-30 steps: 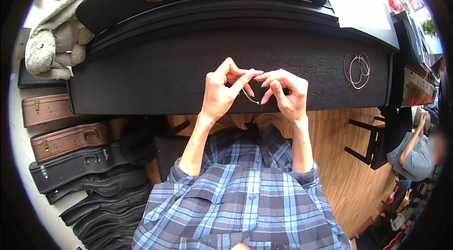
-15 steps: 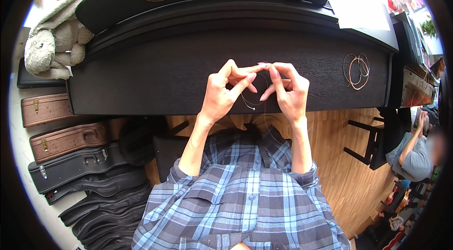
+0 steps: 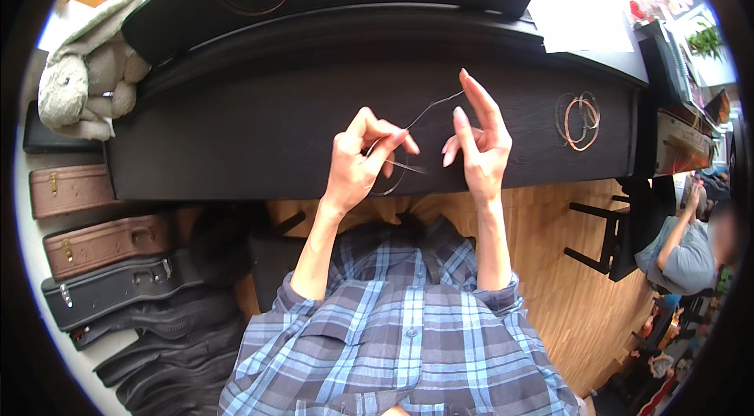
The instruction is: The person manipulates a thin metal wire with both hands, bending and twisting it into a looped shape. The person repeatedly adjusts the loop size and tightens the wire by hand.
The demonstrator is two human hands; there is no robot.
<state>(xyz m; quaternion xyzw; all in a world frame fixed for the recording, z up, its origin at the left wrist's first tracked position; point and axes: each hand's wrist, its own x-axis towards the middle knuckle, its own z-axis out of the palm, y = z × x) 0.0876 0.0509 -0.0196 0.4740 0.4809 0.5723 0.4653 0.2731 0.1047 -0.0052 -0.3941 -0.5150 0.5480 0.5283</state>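
My left hand [image 3: 360, 155] pinches a thin steel guitar string [image 3: 432, 107] between thumb and fingers. Part of the string loops below that hand, and a stretch of it rises rightward to my right index fingertip. My right hand [image 3: 485, 141] is open, its index finger stretched up and its thumb apart. Whether the string rests on that fingertip or passes behind it, I cannot tell. Both hands are above the black piano lid [image 3: 259, 125]. To their right on the lid lies a set of coiled strings [image 3: 580, 122], copper-coloured and dark.
A plush rabbit [image 3: 86, 86] sits at the lid's left end. Brown instrument cases [image 3: 110, 247] and black ones [image 3: 118, 282] line the left side. White paper [image 3: 581, 16] lies at the back right. A black stool [image 3: 601, 231] stands on the wooden floor; another person [image 3: 683, 255] is at far right.
My hands have moved apart; before, their fingertips met. My right fingers have opened and the index finger stretches upward. The string now spans the gap between the hands.
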